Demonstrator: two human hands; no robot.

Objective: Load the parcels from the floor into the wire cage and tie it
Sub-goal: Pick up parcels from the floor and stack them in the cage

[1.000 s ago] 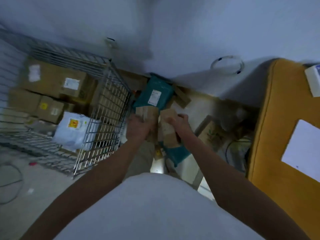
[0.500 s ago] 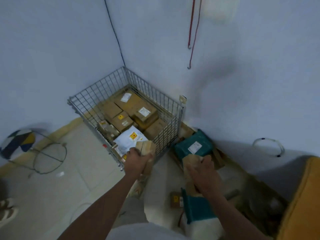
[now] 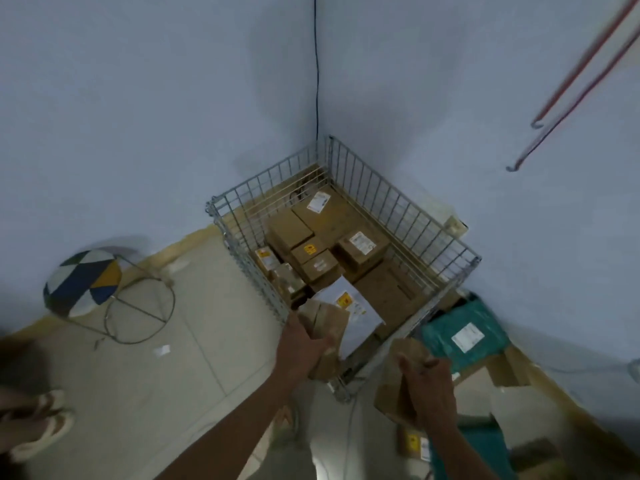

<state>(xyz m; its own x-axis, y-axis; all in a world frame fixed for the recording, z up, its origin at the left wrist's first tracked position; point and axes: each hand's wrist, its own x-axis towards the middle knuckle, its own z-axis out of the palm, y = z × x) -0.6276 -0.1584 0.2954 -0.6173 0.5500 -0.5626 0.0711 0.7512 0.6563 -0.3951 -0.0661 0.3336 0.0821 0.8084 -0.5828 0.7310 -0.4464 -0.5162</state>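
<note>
We are carrying two brown paper parcels toward the wire cage (image 3: 346, 244) in the far corner. Our left hand (image 3: 300, 348) is gripping one parcel (image 3: 325, 327) at the cage's near rim; our right hand (image 3: 427, 382) is curling its fingers round the other parcel (image 3: 398, 379), just outside. Next, we judge, each needs lifting over the rim and letting go onto the boxes (image 3: 311, 251). More parcels are lying on the floor to the right.

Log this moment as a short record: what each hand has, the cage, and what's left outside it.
left hand: grips a brown parcel at the cage's near corner
right hand: grips another brown parcel, outside the cage
wire cage: top open, holds cardboard boxes and a white mailer
outside cage: teal parcel on the floor
</note>
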